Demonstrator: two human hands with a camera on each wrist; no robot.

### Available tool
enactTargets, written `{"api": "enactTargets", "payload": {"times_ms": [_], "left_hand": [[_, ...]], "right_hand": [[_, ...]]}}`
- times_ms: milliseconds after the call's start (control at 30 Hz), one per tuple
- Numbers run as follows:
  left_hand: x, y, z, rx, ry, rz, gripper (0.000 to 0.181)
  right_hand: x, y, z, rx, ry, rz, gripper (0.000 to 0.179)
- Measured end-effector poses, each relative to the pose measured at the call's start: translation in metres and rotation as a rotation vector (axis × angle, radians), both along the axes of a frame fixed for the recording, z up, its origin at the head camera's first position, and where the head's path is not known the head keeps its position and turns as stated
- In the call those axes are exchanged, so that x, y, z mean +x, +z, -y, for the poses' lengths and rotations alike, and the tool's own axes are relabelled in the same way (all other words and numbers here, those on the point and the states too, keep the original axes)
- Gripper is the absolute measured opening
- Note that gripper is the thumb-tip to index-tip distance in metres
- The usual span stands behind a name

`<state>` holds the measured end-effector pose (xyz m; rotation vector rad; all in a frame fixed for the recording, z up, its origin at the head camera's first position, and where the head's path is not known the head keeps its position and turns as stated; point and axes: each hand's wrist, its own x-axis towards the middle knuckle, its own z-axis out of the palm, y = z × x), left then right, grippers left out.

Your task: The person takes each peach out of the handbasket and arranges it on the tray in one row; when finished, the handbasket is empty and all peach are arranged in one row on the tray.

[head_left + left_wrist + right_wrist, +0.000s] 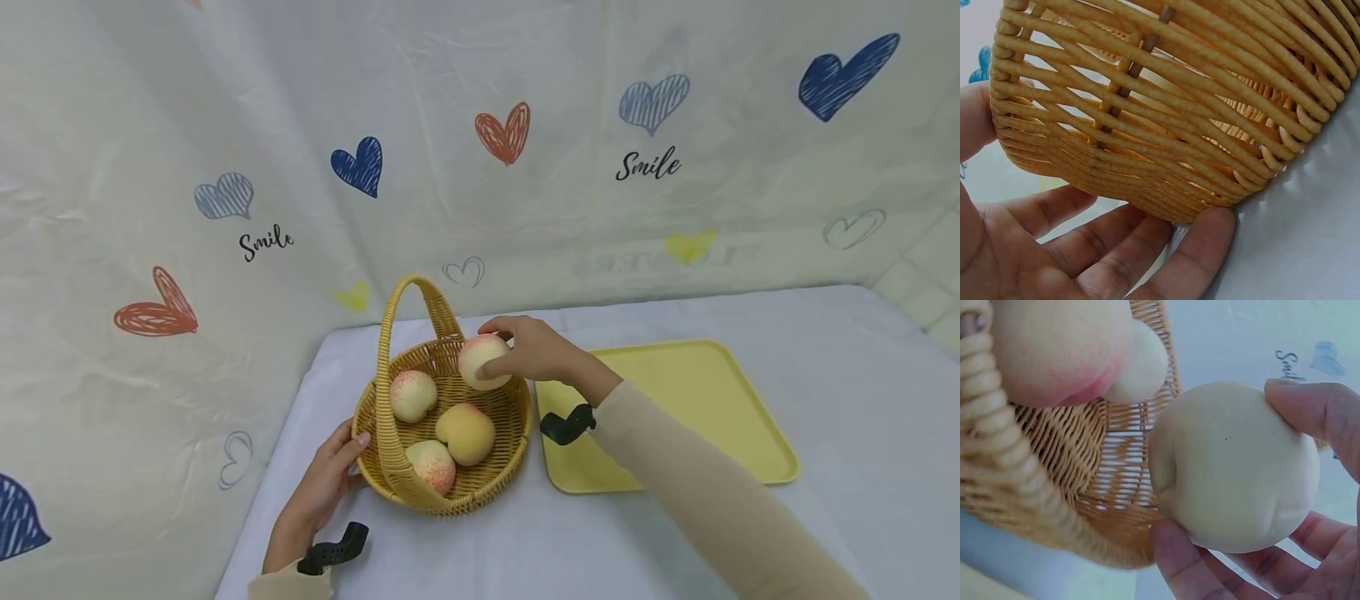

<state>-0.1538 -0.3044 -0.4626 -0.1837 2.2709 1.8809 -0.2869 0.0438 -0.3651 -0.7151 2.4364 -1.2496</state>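
My right hand (pixel 536 350) grips a pale peach (pixel 483 362) with a pink blush, over the far right part of the wicker basket (pixel 517 450). In the right wrist view, thumb and fingers curve round this peach (pixel 1235 469). My left hand (pixel 322 479) holds the basket's left side, thumb at the rim and fingers against the lower weave (pixel 1116 119). Inside the basket lie a pink-speckled peach (pixel 413 396), a yellower peach (pixel 468 434) and another speckled peach (pixel 431 467), partly hidden by the arched handle (pixel 385 400).
A yellow tray (pixel 675 417) lies right of the basket, partly under my right forearm. White cloth (pixel 862 400) covers the table. Behind stands a pale curtain (pixel 427 83) printed with hearts. A black wrist device (pixel 567 424) sits on my right wrist, another (pixel 333 550) on the left.
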Motion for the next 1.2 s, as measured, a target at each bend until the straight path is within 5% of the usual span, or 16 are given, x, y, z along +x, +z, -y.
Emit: {"api": "enactTargets", "payload": {"times_ms": [267,900,1200], "left_hand": [[0.000,0.000,-0.001,-0.013,0.008,-0.017,0.056],[-0.003,0.007,-0.006,-0.195,0.127,-0.075,0.056],[-0.003,0.011,-0.010,-0.201,0.149,-0.088,0.050]], "right_hand": [[0.001,-0.001,-0.016,-0.095,-0.031,0.074,0.071],[-0.003,-0.006,-0.061,-0.172,-0.111,0.100,0.072],[-0.003,-0.016,-0.082,-0.177,-0.140,0.115,0.069]]}}
